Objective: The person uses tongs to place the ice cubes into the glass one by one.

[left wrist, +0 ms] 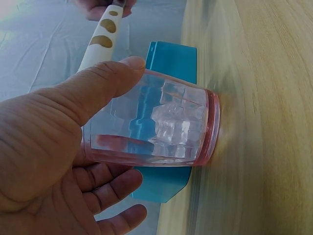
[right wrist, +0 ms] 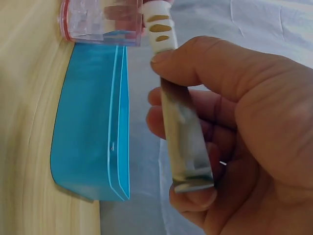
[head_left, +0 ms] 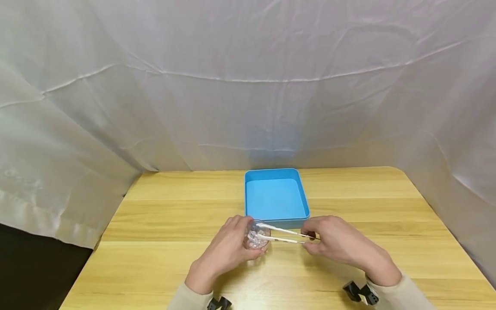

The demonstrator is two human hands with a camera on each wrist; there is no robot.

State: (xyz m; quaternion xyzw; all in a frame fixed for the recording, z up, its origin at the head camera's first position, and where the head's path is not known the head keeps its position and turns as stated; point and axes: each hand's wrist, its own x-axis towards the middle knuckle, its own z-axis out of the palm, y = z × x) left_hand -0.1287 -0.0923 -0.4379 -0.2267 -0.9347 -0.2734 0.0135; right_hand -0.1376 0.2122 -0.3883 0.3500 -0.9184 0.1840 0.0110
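My left hand (head_left: 228, 243) holds a clear plastic cup (left wrist: 213, 128) with a pinkish base, its thumb along one side and fingers round the other. Inside lie several clear, ice-like chunks (left wrist: 173, 122), gathered toward the bottom. From the right, my right hand (head_left: 337, 239) grips metal tongs (right wrist: 186, 132) with thumb and fingers on their two arms. The tongs' white ends, marked with tan oval spots, stand apart and reach to the cup's mouth in the head view. In the left wrist view, one white arm passes behind my left thumb.
Just beyond the cup stands a square blue tray (head_left: 276, 198) with low walls. Both rest upon a wooden table (head_left: 174, 215). Pale grey cloth (head_left: 232, 112) hangs along the back and both sides. Black wrist mounts (head_left: 360, 292) show near the sleeves.
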